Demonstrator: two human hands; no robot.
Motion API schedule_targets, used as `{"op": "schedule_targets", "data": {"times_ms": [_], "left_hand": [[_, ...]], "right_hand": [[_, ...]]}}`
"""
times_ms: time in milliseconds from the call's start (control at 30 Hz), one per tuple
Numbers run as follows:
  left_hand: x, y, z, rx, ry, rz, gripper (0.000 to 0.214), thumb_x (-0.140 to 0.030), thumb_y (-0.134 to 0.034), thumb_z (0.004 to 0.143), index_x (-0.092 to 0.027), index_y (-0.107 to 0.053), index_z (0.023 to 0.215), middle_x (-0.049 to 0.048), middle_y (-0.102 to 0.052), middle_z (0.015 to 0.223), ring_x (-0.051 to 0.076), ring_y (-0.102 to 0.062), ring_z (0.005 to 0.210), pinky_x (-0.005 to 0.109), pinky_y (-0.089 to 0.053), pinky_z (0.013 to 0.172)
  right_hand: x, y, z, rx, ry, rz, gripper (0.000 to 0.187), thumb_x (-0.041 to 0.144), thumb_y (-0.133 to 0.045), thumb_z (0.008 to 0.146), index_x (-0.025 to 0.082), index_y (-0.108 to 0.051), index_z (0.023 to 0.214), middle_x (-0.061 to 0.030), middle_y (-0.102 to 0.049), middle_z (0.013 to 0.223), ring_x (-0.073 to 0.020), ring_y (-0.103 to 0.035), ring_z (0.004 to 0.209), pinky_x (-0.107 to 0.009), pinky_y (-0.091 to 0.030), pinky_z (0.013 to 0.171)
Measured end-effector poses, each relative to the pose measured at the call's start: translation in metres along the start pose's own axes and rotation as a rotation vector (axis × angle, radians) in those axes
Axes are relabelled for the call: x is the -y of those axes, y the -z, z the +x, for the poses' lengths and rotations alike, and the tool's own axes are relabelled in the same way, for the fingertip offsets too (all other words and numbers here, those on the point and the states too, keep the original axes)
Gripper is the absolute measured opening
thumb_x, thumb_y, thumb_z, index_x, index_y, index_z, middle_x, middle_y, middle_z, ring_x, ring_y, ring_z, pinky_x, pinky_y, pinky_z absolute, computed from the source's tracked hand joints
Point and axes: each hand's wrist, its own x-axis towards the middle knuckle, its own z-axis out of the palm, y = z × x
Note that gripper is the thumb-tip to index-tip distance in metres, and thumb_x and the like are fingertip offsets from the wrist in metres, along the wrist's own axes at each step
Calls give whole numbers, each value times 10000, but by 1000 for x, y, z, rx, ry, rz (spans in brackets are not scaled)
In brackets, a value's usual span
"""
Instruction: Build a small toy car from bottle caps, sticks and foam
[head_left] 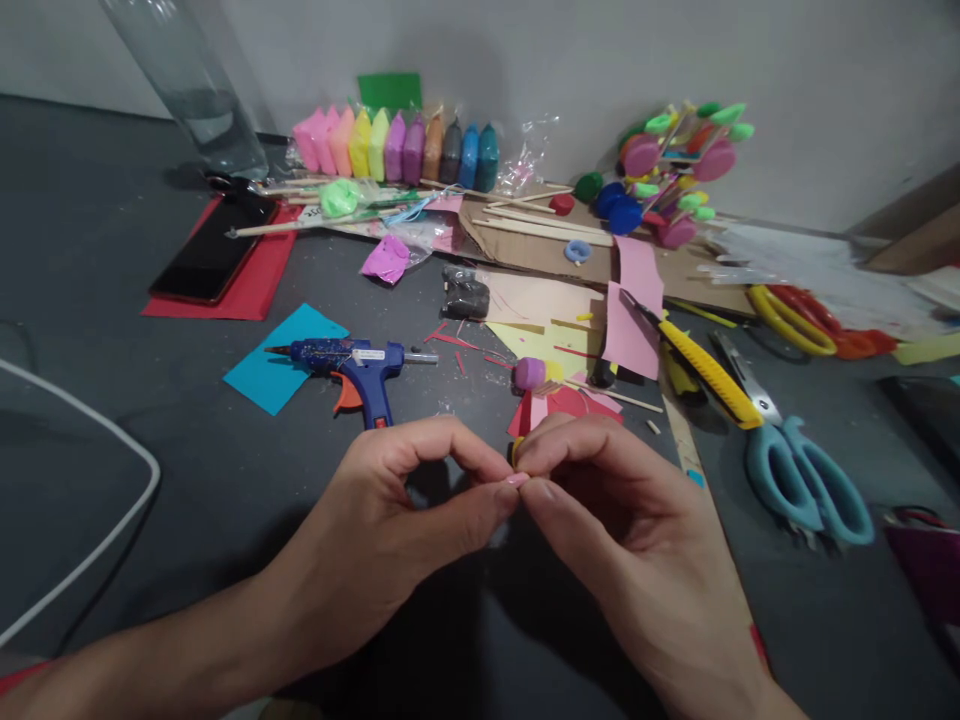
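A small pink piece of modelling clay (516,480) is pinched between the fingertips of both hands, low in the middle of the head view. My left hand (420,500) grips it between thumb and forefinger from the left. From the right, the thumb and forefinger of my right hand (622,510) close on its other side. Most of the piece is covered by the fingertips. Just beyond the hands lie a purple and yellow clay piece (531,374) and red paper scraps (570,403). A blue glue gun (352,365) rests on a blue paper square (274,375) beyond my left hand.
Blue-handled scissors (810,480) and a yellow craft knife (709,370) lie to the right. Along the wall stand coloured clay packets (412,150) and a water bottle (210,110). A phone (217,245) rests on red paper at left. A white cable (142,490) crosses the left side.
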Motion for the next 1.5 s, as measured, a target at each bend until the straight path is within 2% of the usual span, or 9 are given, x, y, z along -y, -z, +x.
{"op": "schedule_targets", "data": {"times_ms": [233,500,733,900,1100,1333,1500], "left_hand": [[0,0,0,-13,-52,-7,122,-305,-709,915,-230,-714,820,-27,-667,792,130,-566,794,259,-422,727],[-2,-2,1,-22,-100,-12,99,-227,-709,902,-215,-707,804,-31,-648,800,119,-560,789,250,-426,721],[-1,1,2,3,-85,51,80,-267,-703,916,-243,-723,842,-41,-653,828,115,-561,810,241,-421,757],[4,1,2,-24,-17,69,90,-320,-710,911,-273,-736,838,-44,-658,829,133,-562,861,250,-411,785],[10,2,2,-66,-15,70,109,-363,-719,898,-291,-735,817,-39,-650,853,150,-558,907,259,-397,752],[17,0,3,-133,-42,61,112,-266,-690,878,-274,-698,767,-30,-628,809,146,-553,861,247,-395,690],[18,5,7,-116,-85,67,120,-280,-702,853,-247,-706,738,-10,-651,793,147,-572,799,239,-427,691]], "right_hand": [[1,0,-1,9,3,19,83,235,-733,847,245,-679,784,24,-617,684,-88,-522,570,-175,-459,511],[1,-1,-2,10,29,-4,86,210,-716,843,248,-670,781,24,-617,697,-89,-534,600,-174,-465,544],[1,-1,-1,-2,14,21,85,221,-710,850,248,-660,786,33,-599,659,-88,-508,549,-177,-448,502],[-2,-2,-1,-27,54,2,80,214,-706,857,238,-664,792,29,-619,707,-84,-531,585,-173,-455,532],[-4,-5,-1,-39,64,24,74,206,-682,864,239,-662,801,41,-605,694,-83,-525,592,-173,-454,542],[-7,-6,-1,6,46,21,63,198,-656,862,224,-638,807,47,-574,687,-79,-490,592,-183,-419,545],[-3,0,0,42,42,11,48,248,-654,883,211,-667,856,24,-625,733,-90,-552,633,-200,-454,581]]}}
